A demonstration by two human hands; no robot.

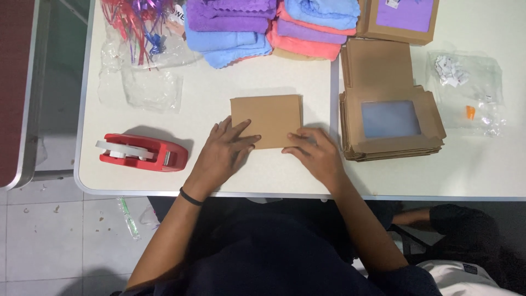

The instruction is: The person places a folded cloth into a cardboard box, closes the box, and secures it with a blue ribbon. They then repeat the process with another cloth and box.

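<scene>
A flat brown cardboard piece (267,116) lies on the white table (263,170) in front of me. My left hand (223,153) rests with its fingers spread over the piece's lower left corner, pressing it down. My right hand (315,153) lies flat on the lower right edge of the same piece. Neither hand closes around anything. A black band sits on my left wrist.
A red tape dispenser (143,152) stands at the left. A stack of flat brown window boxes (390,123) lies to the right. Folded towels (263,24), ribbon bows in plastic (137,27), an assembled box (404,19) and a clear bag of small parts (466,90) line the back.
</scene>
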